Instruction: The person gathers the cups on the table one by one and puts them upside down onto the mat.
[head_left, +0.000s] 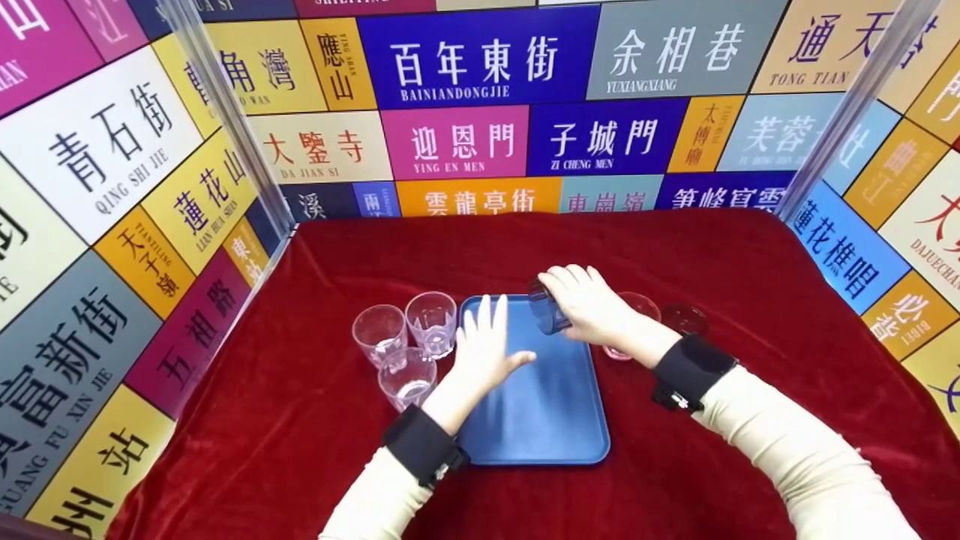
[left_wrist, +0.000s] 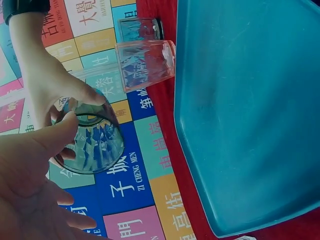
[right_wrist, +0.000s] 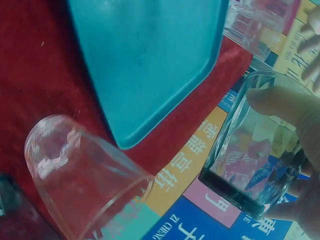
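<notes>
My right hand (head_left: 589,301) grips a smoky grey-blue glass tumbler (head_left: 547,313), held tilted over the far right part of a blue tray (head_left: 536,409). Its thumb and fingers lie around the glass wall (right_wrist: 260,145) in the right wrist view. Over the tray's left side, my left hand (head_left: 484,346) has its fingers spread and thumb out, holding nothing. In the left wrist view that hand (left_wrist: 30,175) overlaps the near side of the tumbler's rim. The tray's visible surface bears no glass.
Left of the tray stand three clear, faintly violet tumblers (head_left: 380,335), grouped close together. Beyond its right edge are a pinkish tumbler (right_wrist: 80,175) and a dark tumbler (head_left: 684,320), partly behind my right forearm. Red cloth covers the table (head_left: 300,420); sign-covered panels (head_left: 465,142) surround it.
</notes>
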